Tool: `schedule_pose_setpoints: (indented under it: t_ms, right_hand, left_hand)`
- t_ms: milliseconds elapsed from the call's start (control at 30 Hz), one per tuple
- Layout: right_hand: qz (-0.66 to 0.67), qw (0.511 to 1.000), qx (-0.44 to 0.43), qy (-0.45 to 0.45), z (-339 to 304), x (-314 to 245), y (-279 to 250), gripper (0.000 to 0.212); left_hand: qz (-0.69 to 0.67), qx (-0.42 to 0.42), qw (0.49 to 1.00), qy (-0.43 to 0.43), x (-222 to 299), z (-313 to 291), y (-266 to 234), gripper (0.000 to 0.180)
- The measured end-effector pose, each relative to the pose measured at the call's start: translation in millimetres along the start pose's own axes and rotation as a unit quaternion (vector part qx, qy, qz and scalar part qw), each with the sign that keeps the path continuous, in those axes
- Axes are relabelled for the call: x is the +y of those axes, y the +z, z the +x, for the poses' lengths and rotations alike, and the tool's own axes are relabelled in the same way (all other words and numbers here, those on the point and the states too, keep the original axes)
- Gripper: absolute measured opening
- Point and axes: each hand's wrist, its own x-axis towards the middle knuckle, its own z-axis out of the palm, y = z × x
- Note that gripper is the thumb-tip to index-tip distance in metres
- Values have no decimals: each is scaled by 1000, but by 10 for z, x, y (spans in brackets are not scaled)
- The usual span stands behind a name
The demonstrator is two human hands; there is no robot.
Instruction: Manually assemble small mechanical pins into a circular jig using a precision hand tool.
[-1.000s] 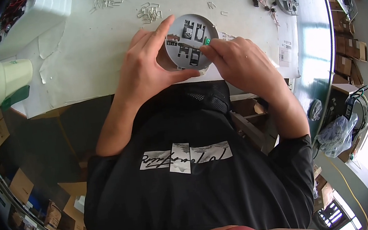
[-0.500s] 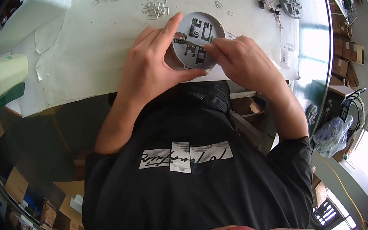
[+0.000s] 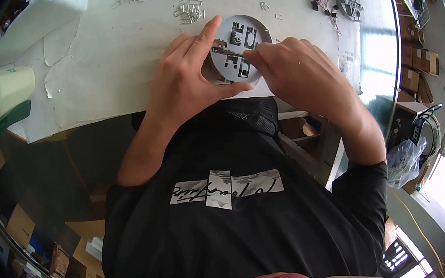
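Note:
A round grey plastic housing point(image 3: 237, 38) with black cut-outs and slots faces up at the near edge of the table. My left hand point(image 3: 186, 74) curves around its left side, with the index finger along the far rim and the thumb along the near rim. At the housing's right half, my right hand point(image 3: 303, 75) has its thumb and index finger pinched together over the slots. A thin, strip-like piece seems to run left from those fingertips, but its kind is unclear.
Small metal U-shaped clips point(image 3: 189, 11) lie in several piles beyond the housing. To the right are thin wired parts point(image 3: 325, 6) and another grey round housing point(image 3: 348, 2). A pale green tub point(image 3: 11, 91) and a white bin point(image 3: 49, 16) stand left on the white-covered table point(image 3: 110, 69).
My right forearm and elbow have swung outward to the right, and the right fingertips have shifted slightly left over the housing. My left hand keeps its hold.

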Motion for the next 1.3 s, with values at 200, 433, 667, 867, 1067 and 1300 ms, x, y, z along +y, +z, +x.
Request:
schedule_pose_setpoints:
  t_ms: [200, 433, 667, 867, 1067, 1300]
  right_hand:
    - [-17, 1000, -10, 6, 51, -81, -15, 34]
    - [-22, 997, -54, 59, 35, -5, 24, 38]
    - [109, 991, -74, 3, 39, 376, 129, 39]
    - [241, 948, 182, -94, -186, 287, 459, 37]
    - [29, 900, 420, -113, -264, 155, 843, 49]
    - [241, 672, 660, 233, -1103, 2939, -186, 40]
  left_hand:
    - [-4, 12, 1000, 15, -5, 16, 8, 107]
    - [-11, 9, 1000, 6, 0, -5, 7, 108]
    - [2, 0, 1000, -9, 14, -15, -44, 105]
    - [-117, -86, 988, -52, -112, 11, -297, 73]
    - [-206, -26, 974, -90, 20, 151, -53, 38]
    - [32, 35, 999, -8, 48, 159, -146, 22]
